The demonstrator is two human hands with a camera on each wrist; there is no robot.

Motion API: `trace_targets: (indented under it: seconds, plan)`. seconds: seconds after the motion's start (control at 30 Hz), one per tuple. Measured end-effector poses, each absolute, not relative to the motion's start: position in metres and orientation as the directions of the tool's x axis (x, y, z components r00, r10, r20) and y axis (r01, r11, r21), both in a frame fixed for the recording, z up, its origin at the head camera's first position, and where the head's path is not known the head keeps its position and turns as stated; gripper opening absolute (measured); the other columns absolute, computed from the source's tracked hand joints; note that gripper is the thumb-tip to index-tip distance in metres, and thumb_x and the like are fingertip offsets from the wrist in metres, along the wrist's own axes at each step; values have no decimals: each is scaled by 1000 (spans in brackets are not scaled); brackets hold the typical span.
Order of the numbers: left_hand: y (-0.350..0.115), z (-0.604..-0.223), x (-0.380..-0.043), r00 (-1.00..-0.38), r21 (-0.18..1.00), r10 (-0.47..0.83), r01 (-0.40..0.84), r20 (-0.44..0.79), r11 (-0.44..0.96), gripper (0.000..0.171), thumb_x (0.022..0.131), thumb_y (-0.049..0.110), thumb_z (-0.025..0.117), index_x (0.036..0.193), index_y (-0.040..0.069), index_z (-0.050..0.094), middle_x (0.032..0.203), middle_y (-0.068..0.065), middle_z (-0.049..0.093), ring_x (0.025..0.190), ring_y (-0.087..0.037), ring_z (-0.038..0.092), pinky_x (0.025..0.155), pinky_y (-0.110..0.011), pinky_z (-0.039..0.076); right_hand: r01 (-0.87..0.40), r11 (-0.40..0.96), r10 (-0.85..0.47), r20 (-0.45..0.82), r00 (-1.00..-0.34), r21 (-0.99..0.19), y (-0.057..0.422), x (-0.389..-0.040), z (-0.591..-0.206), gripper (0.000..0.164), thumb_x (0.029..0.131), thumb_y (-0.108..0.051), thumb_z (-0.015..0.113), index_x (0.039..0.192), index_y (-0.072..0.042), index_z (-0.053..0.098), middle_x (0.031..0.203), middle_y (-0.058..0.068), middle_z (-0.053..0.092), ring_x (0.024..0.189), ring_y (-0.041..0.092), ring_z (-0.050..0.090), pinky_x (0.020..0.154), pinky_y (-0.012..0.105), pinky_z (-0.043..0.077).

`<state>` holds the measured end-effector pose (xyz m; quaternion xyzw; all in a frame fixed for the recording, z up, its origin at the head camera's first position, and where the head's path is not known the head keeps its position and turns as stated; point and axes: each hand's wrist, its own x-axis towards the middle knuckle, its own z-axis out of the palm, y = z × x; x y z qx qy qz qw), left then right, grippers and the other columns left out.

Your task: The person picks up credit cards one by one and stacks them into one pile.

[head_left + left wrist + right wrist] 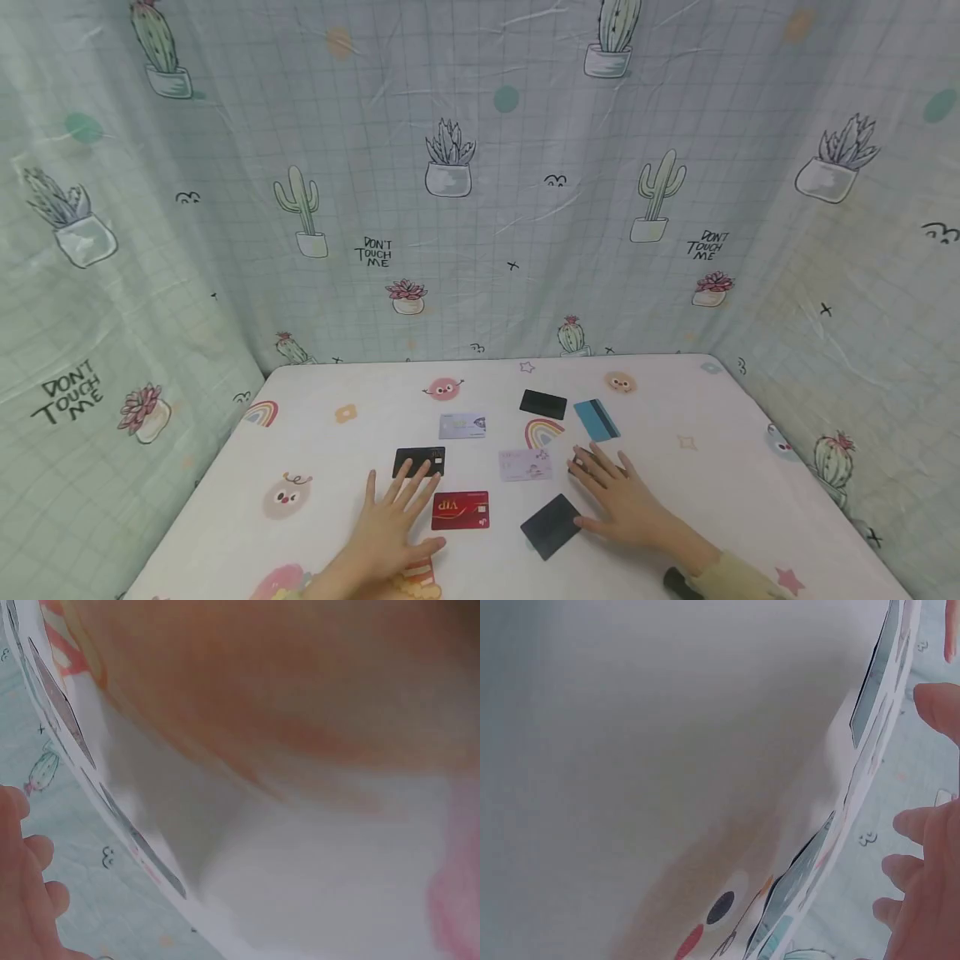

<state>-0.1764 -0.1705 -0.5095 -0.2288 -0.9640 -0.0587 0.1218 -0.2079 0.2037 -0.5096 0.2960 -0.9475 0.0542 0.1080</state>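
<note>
My left hand (396, 523) is spread low over the white table, fingers straight. Its fingertips reach the lower edge of a black chip card (408, 458); contact is unclear. To the right of that hand lies a red VIP card (461, 517). My right hand (626, 504) is also spread, its fingers over a dark card that they mostly cover. Its thumb reaches the right corner of a dark grey card (550, 528). Neither hand grips anything. In the wrist views, left fingers (37, 855) and right fingers (911, 874) appear at the frame edges.
Farther back lie a silver card (459, 427), a pale pink card (525, 466), a black card (543, 405) and a blue card (594, 421) with a dark stripe. A cactus-print curtain (510, 317) encloses the table (315, 417) at the back and sides.
</note>
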Motion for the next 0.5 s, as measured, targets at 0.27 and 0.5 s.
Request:
trace_targets:
  seconds: [0.27, 0.5]
  plan:
    - [-161, -509, -177, -858, 20, 460, 477, 230, 879, 81, 74, 68, 45, 140, 25, 27, 148, 0, 24, 135, -32, 20, 94, -50, -30, -642, 766, -621, 290, -728, 27, 207, -206, -512, 73, 75, -54, 57, 133, -13, 41, 141, 10, 37, 133, 28, 25, 94, 63, 24]
    - [-154, -504, -173, -838, -25, 495, 503, 229, 864, 80, 75, 68, 45, 140, 24, 29, 147, 0, 25, 135, -32, 21, 93, -50, -31, -689, 723, -663, 321, -677, 41, 209, -204, -511, 69, 73, -47, 63, 129, -10, 46, 135, 10, 44, 127, 32, 33, 94, 58, 25]
